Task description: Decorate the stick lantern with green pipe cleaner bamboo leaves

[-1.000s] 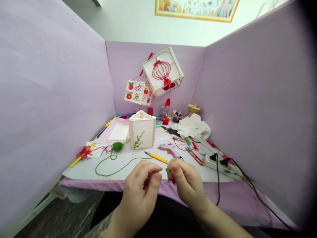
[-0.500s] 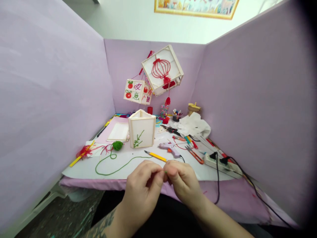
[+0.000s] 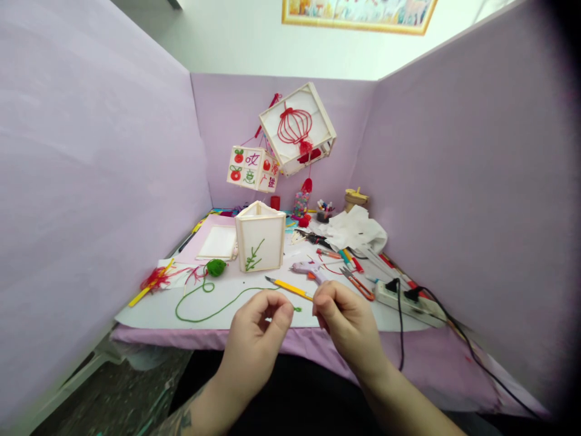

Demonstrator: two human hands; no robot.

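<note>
My left hand [image 3: 258, 333] pinches green yarn [image 3: 238, 295] between thumb and forefinger. A small green knotted tip sticks out past its fingertips. The strand loops over the table back to a green yarn ball [image 3: 216, 267]. A short gap to the right, my right hand [image 3: 347, 324] is closed with thumb against curled fingers; whatever they hold, if anything, is hidden. Beyond the hands stands a three-sided white lantern [image 3: 261, 239] with a green bamboo-like design on its front. A yellow craft knife [image 3: 293, 287] lies just behind my hands.
A lilac glue gun [image 3: 311, 270], orange-handled snips [image 3: 357, 283] and a power strip [image 3: 411, 303] with black cables lie to the right. Crumpled white paper [image 3: 356, 228] sits farther back. Red threads [image 3: 157, 278] lie at left. Two decorated lanterns [image 3: 297, 127] hang above.
My hands have moved apart, the right one going right and slightly up. The green knotted tip now shows beside my left fingertips.
</note>
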